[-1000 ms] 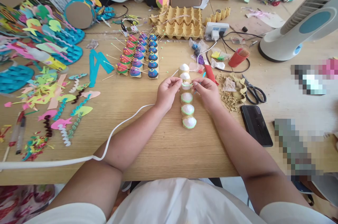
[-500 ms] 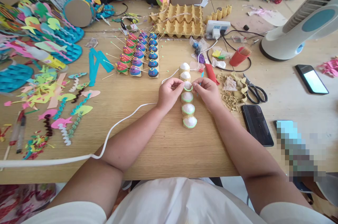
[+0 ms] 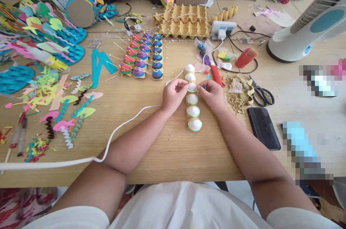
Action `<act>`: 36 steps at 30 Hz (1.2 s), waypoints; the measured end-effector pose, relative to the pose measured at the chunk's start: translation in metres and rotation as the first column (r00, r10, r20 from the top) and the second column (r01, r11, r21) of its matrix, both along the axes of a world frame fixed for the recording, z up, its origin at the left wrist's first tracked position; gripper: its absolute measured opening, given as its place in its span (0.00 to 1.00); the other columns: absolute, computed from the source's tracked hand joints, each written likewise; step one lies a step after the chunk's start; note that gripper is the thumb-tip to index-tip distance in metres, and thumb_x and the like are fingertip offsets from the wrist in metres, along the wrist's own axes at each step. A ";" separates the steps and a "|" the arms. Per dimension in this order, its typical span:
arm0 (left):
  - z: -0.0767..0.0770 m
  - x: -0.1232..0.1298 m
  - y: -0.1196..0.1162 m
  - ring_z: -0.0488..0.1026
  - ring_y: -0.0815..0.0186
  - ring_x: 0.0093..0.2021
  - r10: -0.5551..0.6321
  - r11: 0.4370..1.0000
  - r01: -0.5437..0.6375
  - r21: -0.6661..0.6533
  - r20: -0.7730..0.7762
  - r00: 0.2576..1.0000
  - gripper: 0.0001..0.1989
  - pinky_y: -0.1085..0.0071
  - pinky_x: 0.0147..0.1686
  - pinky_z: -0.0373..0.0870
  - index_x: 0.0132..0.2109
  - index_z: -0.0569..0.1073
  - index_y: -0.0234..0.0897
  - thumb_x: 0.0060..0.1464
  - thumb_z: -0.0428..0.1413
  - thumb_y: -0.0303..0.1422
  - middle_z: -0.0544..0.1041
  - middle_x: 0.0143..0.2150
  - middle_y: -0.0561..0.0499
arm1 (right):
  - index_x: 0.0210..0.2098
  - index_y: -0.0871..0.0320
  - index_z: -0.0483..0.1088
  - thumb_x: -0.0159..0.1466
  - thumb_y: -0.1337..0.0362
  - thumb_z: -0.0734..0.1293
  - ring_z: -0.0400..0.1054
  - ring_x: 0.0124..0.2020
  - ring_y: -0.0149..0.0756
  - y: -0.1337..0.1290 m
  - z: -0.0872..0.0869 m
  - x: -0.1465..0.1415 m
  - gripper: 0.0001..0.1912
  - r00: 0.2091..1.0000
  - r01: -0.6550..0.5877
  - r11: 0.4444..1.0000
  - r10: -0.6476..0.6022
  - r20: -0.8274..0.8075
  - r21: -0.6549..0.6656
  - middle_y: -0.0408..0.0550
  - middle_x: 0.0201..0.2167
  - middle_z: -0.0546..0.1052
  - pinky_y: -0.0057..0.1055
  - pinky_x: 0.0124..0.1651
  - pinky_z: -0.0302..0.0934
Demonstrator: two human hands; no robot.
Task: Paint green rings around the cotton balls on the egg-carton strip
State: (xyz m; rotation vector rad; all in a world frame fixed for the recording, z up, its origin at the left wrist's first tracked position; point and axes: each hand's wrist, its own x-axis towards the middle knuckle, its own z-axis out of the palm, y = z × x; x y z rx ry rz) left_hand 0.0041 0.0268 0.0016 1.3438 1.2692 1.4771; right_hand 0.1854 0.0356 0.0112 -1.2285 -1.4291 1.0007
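Observation:
A column of several egg-carton cups with white domed tops runs down the table's middle. The third white dome from the back (image 3: 191, 87) sits between my hands, a thin green strip along its front edge. My left hand (image 3: 175, 94) pinches at its left side, thumb and forefinger together. From the right, my right hand (image 3: 212, 93) pinches at the opposite side. The three nearer domes, such as the front dome (image 3: 195, 125), carry green rims. On the two farther domes, such as the back dome (image 3: 189, 68), no green shows.
Painted cups with pins (image 3: 140, 63) stand behind at left, near egg cartons (image 3: 185, 22). Black scissors (image 3: 262, 94), a dark phone (image 3: 263, 128) and a red cup (image 3: 245, 58) lie or stand right. A white cable (image 3: 119, 126) crosses my left arm. Paper cutouts (image 3: 58, 95) cover the left.

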 end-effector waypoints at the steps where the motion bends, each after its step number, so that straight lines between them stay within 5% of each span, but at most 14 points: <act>1: 0.000 0.000 0.000 0.77 0.65 0.36 -0.003 1.000 0.003 -0.003 -0.003 1.000 0.03 0.68 0.40 0.74 0.39 0.82 0.40 0.55 0.66 0.30 0.83 0.35 0.51 | 0.30 0.53 0.76 0.61 0.58 0.75 0.61 0.27 0.32 0.000 0.000 0.000 0.07 1.000 0.005 1.000 -0.005 0.004 0.003 0.41 0.26 0.76 0.34 0.32 0.53; 36: -0.007 -0.002 0.003 0.78 0.66 0.36 -0.001 1.000 0.004 0.017 -0.144 0.990 0.04 0.69 0.40 0.76 0.39 0.81 0.39 0.59 0.62 0.26 0.84 0.37 0.51 | 0.32 0.55 0.75 0.61 0.66 0.74 0.60 0.27 0.30 0.001 0.003 -0.002 0.03 0.995 0.045 0.998 -0.041 0.091 -0.035 0.39 0.25 0.74 0.33 0.35 0.58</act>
